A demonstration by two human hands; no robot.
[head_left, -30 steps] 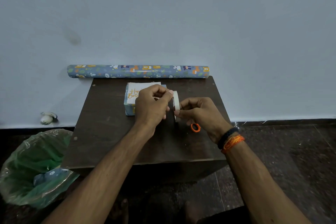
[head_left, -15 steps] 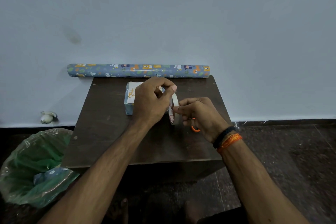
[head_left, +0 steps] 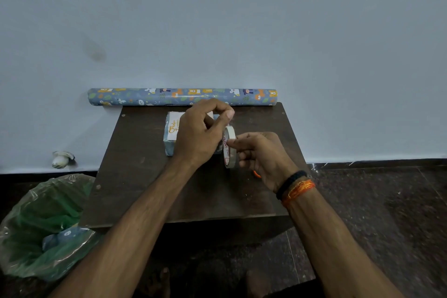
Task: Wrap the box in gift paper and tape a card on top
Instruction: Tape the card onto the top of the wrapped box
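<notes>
Already the box (head_left: 169, 146) sits wrapped on the table (head_left: 135, 176), toward the back, with the card (head_left: 173, 126) lying loose on its top and the hands raised just in front of it. The right hand (head_left: 260, 155) grips the tape roll (head_left: 228, 146) upright by its rim, while the left hand (head_left: 199, 133) has thumb and forefinger pinched together above the roll, probably on a freed end of tape, though the strip itself is too thin to make out. The likely trouble is the strip folding back and sticking to itself or to the fingers if it goes slack. With neither hand on the card, it could also slide off square when the tape touches it. The scissors (head_left: 257, 173) are mostly hidden under the right wrist, awkward to reach while both hands are busy.
</notes>
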